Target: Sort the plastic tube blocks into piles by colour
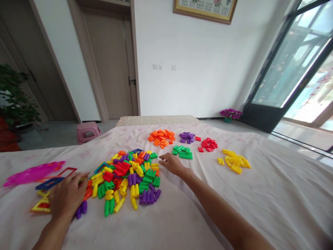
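A mixed pile of plastic tube-shaped building blocks in yellow, green, purple, red and orange lies in front of me. My left hand is at the pile's left edge, fingers curled downward. A small coloured bit shows between thumb and forefinger, too hidden to name. Beside that hand are a dark blue plastic frame and a yellow frame. My right hand hovers just right of the pile, fingers a little apart with nothing visible in them. Beyond it sits a small group of green blocks.
Separate groups stand farther back: orange blocks, purple blocks, red blocks and yellow blocks. A magenta plastic piece lies far left. A pale cloth covers the table. A pink stool stands behind.
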### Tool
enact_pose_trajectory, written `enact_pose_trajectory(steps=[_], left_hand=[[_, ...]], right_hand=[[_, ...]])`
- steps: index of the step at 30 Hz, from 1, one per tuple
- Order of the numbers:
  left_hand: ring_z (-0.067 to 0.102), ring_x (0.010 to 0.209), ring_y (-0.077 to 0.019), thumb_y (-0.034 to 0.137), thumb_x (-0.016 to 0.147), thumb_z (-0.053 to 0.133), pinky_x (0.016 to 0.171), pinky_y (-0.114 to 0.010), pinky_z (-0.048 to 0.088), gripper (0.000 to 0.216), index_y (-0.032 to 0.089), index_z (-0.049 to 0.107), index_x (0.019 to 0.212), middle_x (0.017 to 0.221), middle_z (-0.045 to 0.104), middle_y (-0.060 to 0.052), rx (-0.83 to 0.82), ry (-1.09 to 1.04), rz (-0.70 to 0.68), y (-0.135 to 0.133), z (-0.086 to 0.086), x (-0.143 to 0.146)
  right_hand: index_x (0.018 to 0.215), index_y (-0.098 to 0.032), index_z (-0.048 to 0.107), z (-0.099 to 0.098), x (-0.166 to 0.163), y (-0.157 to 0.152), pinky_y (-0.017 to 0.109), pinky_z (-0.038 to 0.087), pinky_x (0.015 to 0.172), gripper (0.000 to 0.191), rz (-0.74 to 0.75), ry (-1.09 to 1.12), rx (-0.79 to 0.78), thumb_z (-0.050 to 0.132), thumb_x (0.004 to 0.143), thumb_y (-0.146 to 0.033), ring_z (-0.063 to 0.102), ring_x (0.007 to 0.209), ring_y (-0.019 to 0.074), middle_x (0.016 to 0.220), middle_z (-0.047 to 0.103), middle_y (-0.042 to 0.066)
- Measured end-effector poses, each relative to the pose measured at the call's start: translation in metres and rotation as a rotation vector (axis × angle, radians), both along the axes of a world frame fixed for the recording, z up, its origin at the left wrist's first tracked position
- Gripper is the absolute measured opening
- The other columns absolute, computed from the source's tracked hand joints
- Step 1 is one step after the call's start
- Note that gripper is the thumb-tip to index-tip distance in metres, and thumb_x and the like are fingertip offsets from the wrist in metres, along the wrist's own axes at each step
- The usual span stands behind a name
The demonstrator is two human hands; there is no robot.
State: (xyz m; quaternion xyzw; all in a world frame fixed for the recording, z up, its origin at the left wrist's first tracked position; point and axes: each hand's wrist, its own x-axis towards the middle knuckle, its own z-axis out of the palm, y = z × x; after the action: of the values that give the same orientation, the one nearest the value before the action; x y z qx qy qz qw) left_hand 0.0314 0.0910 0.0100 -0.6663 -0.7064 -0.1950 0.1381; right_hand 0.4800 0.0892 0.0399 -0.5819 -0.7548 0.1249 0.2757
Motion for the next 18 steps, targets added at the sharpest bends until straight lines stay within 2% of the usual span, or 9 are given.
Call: enact_pose_trajectory(steps=[4,6,10,14,16,18], left_hand=[[0.06,0.11,-0.0322,0.041,0.096,0.035,0.09,-0.045,0.042,0.044,0.022,0.071,0.115,0.126,0.065,-0.012,-0.005,-0.017,0.009,0.003,-0.001,-0.002],[0.06,0.108,-0.0321,0.041,0.095,0.037,0.088,-0.045,0.043,0.043,0.022,0.071,0.115,0.125,0.066,-0.011,-0.015,-0.017,0.012,0.005,-0.002,-0.003],[0.06,0.108,-0.0313,0.04,0.096,0.034,0.088,-0.044,0.042,0.045,0.021,0.07,0.115,0.124,0.066,-0.011,-0.017,0.009,0.019,0.005,-0.003,-0.003],[0.06,0.11,-0.0298,0.041,0.096,0.033,0.091,-0.042,0.041,0.047,0.021,0.07,0.116,0.126,0.066,-0.012,-0.019,0.028,0.032,0.003,0.0,0.001],[0.059,0.111,-0.0294,0.042,0.095,0.033,0.092,-0.041,0.041,0.047,0.023,0.07,0.117,0.126,0.065,-0.01,-0.024,0.031,0.036,0.004,-0.001,-0.001],[0.058,0.112,-0.0303,0.043,0.094,0.034,0.092,-0.042,0.041,0.046,0.025,0.069,0.119,0.129,0.064,-0.009,-0.055,0.022,0.033,0.008,-0.007,-0.007]], right_hand=[[0.109,-0.024,0.074,-0.006,-0.02,-0.001,0.03,0.04,0.09,0.027,0.101,-0.111,0.006,0.064,0.09,-0.039,0.061,0.102,0.0202,0.106,0.071,0.007],[0.105,-0.024,0.075,-0.009,-0.021,-0.003,0.03,0.038,0.092,0.023,0.118,-0.104,0.024,0.066,0.089,-0.038,0.061,0.101,0.0193,0.105,0.072,0.005],[0.097,-0.023,0.074,-0.016,-0.022,-0.008,0.028,0.039,0.084,0.014,0.066,-0.028,0.053,0.065,0.089,-0.03,0.061,0.089,0.0172,0.094,0.073,0.002],[0.094,-0.023,0.074,-0.021,-0.024,-0.011,0.029,0.04,0.084,0.014,0.05,0.044,0.127,0.062,0.091,-0.03,0.06,0.088,0.0179,0.092,0.073,0.004],[0.093,-0.023,0.073,-0.022,-0.021,-0.009,0.029,0.041,0.082,0.017,-0.015,0.141,0.166,0.06,0.092,-0.033,0.06,0.087,0.0182,0.09,0.071,0.004],[0.087,-0.021,0.071,-0.024,-0.014,-0.004,0.028,0.043,0.076,0.025,-0.113,0.334,0.169,0.056,0.092,-0.039,0.06,0.08,0.0175,0.083,0.07,0.004]])
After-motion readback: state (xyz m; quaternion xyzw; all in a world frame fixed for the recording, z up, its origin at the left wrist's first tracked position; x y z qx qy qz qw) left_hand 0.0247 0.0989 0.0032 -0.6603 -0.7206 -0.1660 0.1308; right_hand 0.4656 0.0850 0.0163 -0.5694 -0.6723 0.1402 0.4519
